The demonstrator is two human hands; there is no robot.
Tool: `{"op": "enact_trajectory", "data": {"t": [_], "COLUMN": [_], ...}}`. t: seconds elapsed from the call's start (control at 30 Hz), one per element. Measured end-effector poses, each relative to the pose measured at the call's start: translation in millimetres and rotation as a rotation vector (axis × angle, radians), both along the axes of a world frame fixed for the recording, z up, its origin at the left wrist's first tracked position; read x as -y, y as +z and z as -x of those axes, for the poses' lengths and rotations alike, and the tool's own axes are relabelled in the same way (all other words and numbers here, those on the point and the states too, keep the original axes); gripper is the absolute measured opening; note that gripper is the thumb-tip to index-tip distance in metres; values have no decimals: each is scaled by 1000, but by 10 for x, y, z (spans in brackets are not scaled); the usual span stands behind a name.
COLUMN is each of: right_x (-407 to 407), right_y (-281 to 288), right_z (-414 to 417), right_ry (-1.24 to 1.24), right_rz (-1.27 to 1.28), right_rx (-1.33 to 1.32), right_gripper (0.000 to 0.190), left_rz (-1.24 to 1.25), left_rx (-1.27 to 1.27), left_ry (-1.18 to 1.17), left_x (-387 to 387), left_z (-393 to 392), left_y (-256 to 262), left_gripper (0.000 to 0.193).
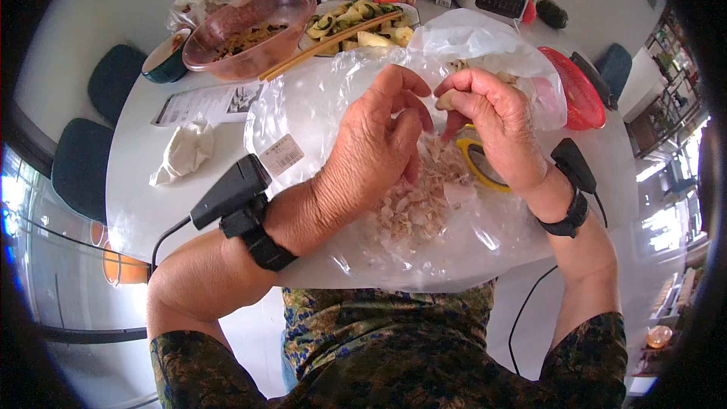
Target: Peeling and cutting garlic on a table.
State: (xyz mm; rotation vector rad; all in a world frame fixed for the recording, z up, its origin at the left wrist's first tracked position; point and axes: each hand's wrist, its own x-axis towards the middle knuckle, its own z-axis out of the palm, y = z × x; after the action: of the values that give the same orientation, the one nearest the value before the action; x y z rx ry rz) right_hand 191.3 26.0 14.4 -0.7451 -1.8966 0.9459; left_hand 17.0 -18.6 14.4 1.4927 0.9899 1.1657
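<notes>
My left hand [380, 130], its back turned up and fingers curled, hovers over a pile of dry papery peelings [423, 204] that look like garlic skins. Its palm is hidden, so what it may hold does not show. Just to the right, my right hand [500, 119] pinches a small pale clove [446, 100] between thumb and forefinger. The fingertips of both hands are close together. Beneath them a clear plastic bag [306, 102] is spread flat under the peelings. A yellow loop [472, 166], perhaps a scissors handle, lies partly hidden under my right hand.
A white bag [483, 34] with pale pieces inside and a red plastic basket [573, 88] stand at right. Behind are a plate of sliced vegetables [363, 17], wooden chopsticks [329, 45] and a pink bowl [250, 34]. A crumpled white cloth [184, 150] lies left.
</notes>
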Motion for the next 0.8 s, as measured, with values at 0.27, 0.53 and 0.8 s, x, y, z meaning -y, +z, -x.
{"op": "enact_trajectory", "data": {"t": [0.27, 0.53, 0.8], "right_x": [82, 119, 108], "right_y": [-42, 5, -49], "right_z": [59, 46, 47], "right_ry": [-29, 36, 80], "right_rz": [-309, -1, 111], "right_rx": [149, -90, -115], "right_gripper": [7, 8, 7], "left_rz": [106, 154, 162], "left_rx": [272, 372, 394], "left_ry": [-148, -262, -326], "left_x": [-89, -148, -199], "left_z": [18, 54, 92], "left_y": [-130, -126, -182], "left_gripper": [18, 17, 13]}}
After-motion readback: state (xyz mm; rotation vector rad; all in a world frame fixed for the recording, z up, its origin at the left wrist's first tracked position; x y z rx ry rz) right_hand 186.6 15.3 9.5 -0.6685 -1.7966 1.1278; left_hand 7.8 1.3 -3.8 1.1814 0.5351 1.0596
